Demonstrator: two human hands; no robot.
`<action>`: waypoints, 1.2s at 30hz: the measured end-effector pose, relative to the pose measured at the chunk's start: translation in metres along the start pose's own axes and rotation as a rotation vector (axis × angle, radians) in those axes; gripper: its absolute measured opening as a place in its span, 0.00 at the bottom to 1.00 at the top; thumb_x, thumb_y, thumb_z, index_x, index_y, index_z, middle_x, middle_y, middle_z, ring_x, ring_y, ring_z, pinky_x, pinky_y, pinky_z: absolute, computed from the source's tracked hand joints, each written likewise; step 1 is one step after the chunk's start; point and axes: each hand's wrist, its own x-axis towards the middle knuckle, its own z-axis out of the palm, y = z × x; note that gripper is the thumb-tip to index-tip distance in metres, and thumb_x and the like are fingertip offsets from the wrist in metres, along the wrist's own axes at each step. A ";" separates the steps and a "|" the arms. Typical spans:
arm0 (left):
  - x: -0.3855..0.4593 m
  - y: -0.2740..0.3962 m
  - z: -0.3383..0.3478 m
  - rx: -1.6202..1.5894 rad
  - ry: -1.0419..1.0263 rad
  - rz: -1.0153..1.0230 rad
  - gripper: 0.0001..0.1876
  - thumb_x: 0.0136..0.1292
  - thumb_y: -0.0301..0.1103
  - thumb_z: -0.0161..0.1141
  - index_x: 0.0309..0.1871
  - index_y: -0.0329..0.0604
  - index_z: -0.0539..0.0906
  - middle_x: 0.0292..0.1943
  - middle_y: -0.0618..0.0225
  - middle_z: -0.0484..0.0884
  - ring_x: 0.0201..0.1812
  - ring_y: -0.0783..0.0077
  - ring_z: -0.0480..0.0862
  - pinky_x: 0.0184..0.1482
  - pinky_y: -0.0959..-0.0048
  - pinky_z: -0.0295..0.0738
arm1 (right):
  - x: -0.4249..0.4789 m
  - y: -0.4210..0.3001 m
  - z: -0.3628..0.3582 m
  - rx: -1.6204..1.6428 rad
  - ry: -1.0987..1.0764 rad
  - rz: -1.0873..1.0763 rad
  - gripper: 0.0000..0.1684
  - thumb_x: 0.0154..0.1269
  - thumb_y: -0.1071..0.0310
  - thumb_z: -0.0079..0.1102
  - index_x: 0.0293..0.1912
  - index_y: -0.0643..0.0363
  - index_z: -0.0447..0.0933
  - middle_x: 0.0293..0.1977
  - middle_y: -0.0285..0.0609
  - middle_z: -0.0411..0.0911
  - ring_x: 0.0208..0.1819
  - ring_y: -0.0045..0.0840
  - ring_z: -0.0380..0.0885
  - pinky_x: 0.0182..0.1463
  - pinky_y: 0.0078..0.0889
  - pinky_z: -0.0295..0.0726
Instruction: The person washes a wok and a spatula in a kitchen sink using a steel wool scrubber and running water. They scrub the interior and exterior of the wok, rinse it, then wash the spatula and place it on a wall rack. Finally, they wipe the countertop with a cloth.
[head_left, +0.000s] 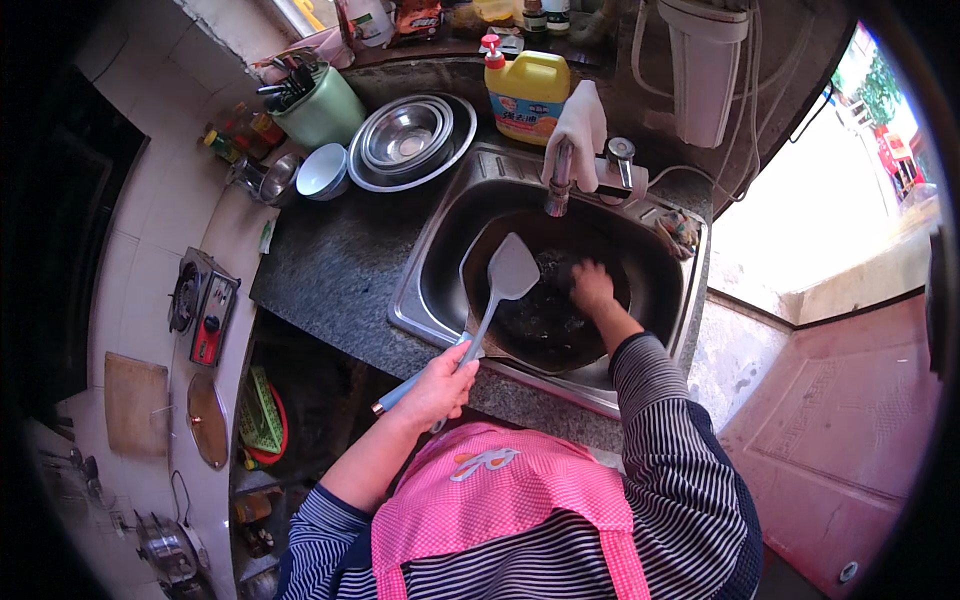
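Observation:
My left hand (439, 386) is closed around the grey spatula (514, 268) and the blue handle (396, 395) of a dark wok. The spatula slants up, its flat head above the left part of the wok (484, 251). That wok sits tilted in a stainless steel sink (409, 304), with dark water or a wet sheen in its bottom. Down inside the wok is my right hand (592, 286), blurred at the fingers; whether it grips anything is hidden. Over the sink hangs the faucet (557, 196), a white cloth (581, 131) draped on it.
A yellow detergent jug (529, 97) stands behind the sink. Nested steel bowls (409, 142), a blue-white bowl (322, 171) and a green utensil holder (321, 112) are at back left. A crumpled rag (677, 232) lies on the sink's right corner. At left is a portable gas stove (204, 304).

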 end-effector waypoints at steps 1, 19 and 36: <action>0.002 -0.004 -0.004 0.115 0.043 0.094 0.22 0.70 0.31 0.46 0.66 0.47 0.64 0.26 0.77 0.68 0.17 0.86 0.62 0.16 0.83 0.59 | -0.012 -0.003 0.012 -0.100 -0.153 -0.077 0.25 0.46 0.64 0.64 0.48 0.52 0.71 0.48 0.45 0.70 0.50 0.45 0.70 0.51 0.45 0.76; 0.077 0.009 0.029 1.139 0.288 0.495 0.17 0.54 0.30 0.62 0.47 0.35 0.79 0.39 0.46 0.81 0.43 0.44 0.80 0.46 0.57 0.75 | -0.069 -0.119 -0.136 0.496 0.178 -0.230 0.19 0.49 0.63 0.58 0.43 0.55 0.77 0.39 0.46 0.75 0.47 0.39 0.73 0.48 0.39 0.77; 0.031 -0.015 0.001 1.096 0.212 0.660 0.17 0.56 0.30 0.62 0.49 0.36 0.79 0.41 0.48 0.81 0.44 0.49 0.81 0.47 0.61 0.76 | -0.015 -0.077 -0.115 0.365 0.003 -0.093 0.20 0.51 0.57 0.55 0.44 0.53 0.79 0.44 0.45 0.75 0.50 0.41 0.74 0.53 0.41 0.75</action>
